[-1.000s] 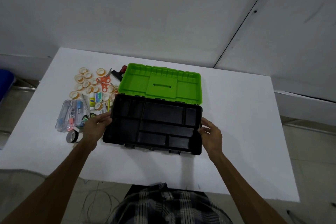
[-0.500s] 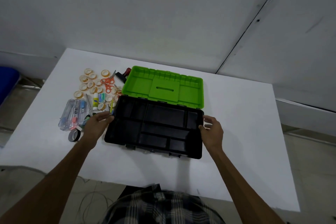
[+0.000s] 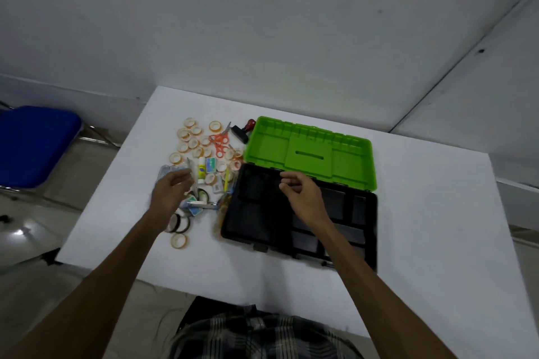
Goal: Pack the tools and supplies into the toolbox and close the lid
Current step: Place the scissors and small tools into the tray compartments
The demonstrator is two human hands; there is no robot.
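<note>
Starting to pack: left hand (image 3: 170, 194) reaching over supplies (image 3: 204, 154), fingers loose; right hand (image 3: 303, 194) (curled, grasping nothing) over empty toolbox (image 3: 370, 230); needing a first pick.

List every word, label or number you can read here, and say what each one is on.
None can be read.
Glue stick: yellow and blue label, print too blurred.
Small blue-green box: printed face, too small to read.
Cards beside the left hand: too blurred.
Toolbox and green lid: no lettering shows.

matt plastic toolbox (image 3: 253, 221), glossy lid (image 3: 309, 151)
</note>
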